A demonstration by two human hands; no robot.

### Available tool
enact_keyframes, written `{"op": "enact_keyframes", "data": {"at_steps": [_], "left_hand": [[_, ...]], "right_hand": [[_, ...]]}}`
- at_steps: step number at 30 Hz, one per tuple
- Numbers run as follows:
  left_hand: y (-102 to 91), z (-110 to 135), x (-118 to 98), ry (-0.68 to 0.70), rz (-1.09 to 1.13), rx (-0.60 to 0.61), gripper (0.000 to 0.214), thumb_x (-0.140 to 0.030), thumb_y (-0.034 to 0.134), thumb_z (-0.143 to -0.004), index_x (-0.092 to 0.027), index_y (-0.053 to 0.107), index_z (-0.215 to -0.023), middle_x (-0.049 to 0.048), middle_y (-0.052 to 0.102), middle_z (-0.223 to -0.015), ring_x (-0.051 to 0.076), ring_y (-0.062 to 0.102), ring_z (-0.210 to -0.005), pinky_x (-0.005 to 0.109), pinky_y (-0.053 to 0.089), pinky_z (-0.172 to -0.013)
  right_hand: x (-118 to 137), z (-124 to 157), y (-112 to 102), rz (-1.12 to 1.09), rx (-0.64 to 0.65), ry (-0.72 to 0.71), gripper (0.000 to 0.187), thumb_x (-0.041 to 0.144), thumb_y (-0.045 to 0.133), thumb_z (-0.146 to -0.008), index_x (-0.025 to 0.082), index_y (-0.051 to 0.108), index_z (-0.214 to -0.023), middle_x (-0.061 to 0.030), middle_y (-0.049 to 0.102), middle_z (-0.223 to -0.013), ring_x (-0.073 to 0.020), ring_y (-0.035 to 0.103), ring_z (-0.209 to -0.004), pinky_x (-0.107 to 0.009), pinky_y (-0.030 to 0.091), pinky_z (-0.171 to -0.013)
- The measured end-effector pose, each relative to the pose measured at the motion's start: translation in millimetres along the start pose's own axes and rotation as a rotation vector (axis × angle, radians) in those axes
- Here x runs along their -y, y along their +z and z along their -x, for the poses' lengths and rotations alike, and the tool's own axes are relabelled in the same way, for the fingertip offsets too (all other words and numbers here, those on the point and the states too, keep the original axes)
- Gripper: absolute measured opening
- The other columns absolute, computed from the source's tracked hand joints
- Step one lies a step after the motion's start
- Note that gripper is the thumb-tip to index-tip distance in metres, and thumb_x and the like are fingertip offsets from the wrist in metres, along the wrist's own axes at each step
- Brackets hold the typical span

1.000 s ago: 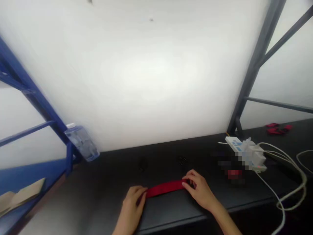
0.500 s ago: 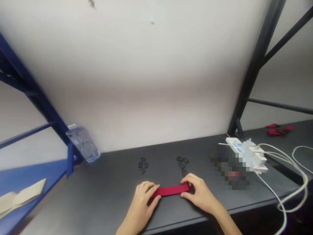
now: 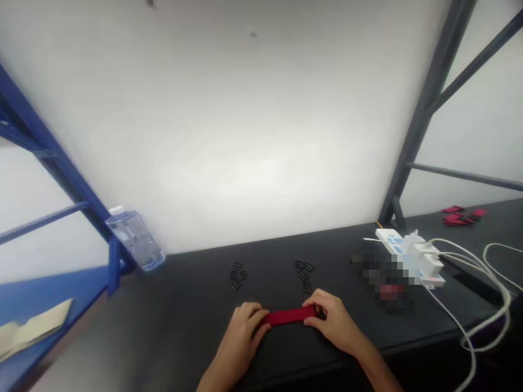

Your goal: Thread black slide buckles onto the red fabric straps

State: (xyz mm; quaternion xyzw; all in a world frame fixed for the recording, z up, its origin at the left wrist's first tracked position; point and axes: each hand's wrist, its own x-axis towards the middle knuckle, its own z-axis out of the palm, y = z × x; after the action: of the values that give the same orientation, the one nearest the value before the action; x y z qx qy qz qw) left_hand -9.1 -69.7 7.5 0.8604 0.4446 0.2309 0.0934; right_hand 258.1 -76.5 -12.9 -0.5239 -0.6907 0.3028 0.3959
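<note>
A short red strap [image 3: 289, 316] lies flat on the dark table [image 3: 163, 316], near its front edge. My left hand [image 3: 241, 336] pinches the strap's left end with curled fingers. My right hand [image 3: 332, 321] grips the strap's right end, fingers folded over it. Just beyond the strap sit two small clusters of black plastic buckles, one cluster [image 3: 237, 274] to the left, the other cluster [image 3: 304, 273] close to my right hand.
A clear water bottle [image 3: 133, 239] leans against a blue shelf frame [image 3: 61, 169] at the left. A white power strip [image 3: 408, 253] with white cables [image 3: 486, 294] lies at the right. More red pieces [image 3: 460, 216] lie far right by a grey frame post [image 3: 420, 120].
The strap between my hands looks shorter than a second ago; my left hand has moved right, closer to my right hand. The image brightness flickers between frames.
</note>
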Motion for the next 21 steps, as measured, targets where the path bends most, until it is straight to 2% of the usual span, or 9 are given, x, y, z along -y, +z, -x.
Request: {"op": "enact_keyframes", "data": {"at_steps": [16,21], "left_hand": [[-3.5,1.2,-3.8,-0.015,0.018,0.022,0.022,-0.029,0.049,-0.096,-0.026,0.063,-0.112,0.0076,0.059,-0.107,0.023,0.056,-0.097,0.038,0.048,-0.087],[-5.7,1.7,-4.3,-0.023,0.008,0.037,0.023,-0.028,0.052,-0.094,-0.026,0.061,-0.115,0.0069,0.059,-0.11,0.023,0.056,-0.098,0.038,0.048,-0.088]], "right_hand": [[4.9,1.1,-2.1,0.037,0.008,-0.016,0.022,0.016,0.075,-0.067,0.022,0.071,-0.088,0.0003,0.062,-0.081,-0.016,0.056,-0.072,-0.026,0.041,-0.065],[5.9,2.6,-2.2,0.049,0.0,-0.023,0.018,0.018,0.072,-0.071,0.022,0.071,-0.089,-0.0006,0.064,-0.081,-0.0162,0.057,-0.072,-0.027,0.042,-0.066]]}}
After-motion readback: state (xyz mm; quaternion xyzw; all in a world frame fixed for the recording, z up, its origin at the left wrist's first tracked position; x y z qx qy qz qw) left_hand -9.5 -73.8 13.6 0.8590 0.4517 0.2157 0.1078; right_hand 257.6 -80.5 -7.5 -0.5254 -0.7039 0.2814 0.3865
